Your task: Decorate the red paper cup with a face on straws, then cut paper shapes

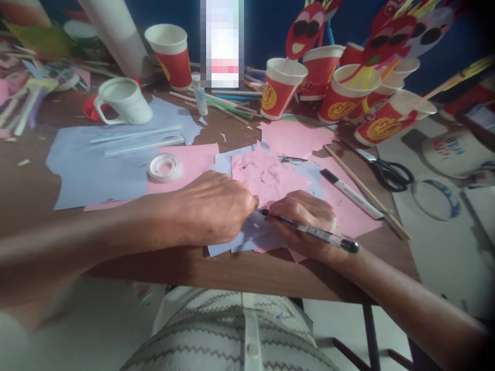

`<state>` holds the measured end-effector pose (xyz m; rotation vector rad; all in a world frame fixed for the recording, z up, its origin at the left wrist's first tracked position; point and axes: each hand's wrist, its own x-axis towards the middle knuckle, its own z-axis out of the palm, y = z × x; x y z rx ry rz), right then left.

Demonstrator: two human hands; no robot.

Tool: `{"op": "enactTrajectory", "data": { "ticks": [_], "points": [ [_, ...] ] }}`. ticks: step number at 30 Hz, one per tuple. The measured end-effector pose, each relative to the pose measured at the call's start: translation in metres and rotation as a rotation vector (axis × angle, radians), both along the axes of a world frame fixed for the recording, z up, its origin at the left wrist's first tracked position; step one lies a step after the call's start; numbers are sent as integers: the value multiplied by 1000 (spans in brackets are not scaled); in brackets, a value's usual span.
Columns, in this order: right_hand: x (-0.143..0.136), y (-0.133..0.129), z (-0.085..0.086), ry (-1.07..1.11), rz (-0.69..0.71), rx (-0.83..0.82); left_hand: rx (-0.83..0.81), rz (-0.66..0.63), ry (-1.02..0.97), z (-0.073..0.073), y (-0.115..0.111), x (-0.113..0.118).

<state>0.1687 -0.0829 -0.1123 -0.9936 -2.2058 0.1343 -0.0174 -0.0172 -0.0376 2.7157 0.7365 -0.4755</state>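
While the right hand (309,211) is closed around a black-ended pen (317,234), the left hand (220,206) is curled nearly into a fist beside the pen's forward end, and whether it grips anything cannot be told. Both rest over layered paper near the middle of the counter's (185,263) front edge. The pen slants with its rear end toward the counter's front right corner; its very tip is too close to the left fingers to show whether it meets the paper.

Just beyond the hands lies a pink sheet (270,175) with a jagged outline. It carries some thin, dark curved lines, so marking seems begun, but nothing on it looks coloured in or stuck down; I judge it far from complete. Another pink piece (297,134) lies farther back, its outline uneven, and a cut blue sheet (96,170) spreads toward the counter's left edge.

Toward the back right corner, red paper cups (284,90) stand in a group. A red figure (305,28) with eyes and a mouth rises from one, looking finished, with similar ones beside it. Near the right edge, the scissors (394,175) and a capped marker (350,193) lie apart from both hands.
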Motion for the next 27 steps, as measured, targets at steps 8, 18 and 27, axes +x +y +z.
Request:
{"op": "enactTrajectory", "data": {
  "ticks": [8, 18, 27],
  "points": [
    [-3, 0, 8, -148, 108, 41, -31, 2, -77, -1, 1, -2],
    [-17, -2, 14, -311, 92, 110, -25, -10, -127, 0, 1, -4],
    [-24, -1, 18, -341, 53, 75, -19, -7, -118, 1, 2, -6]
  ]
}}
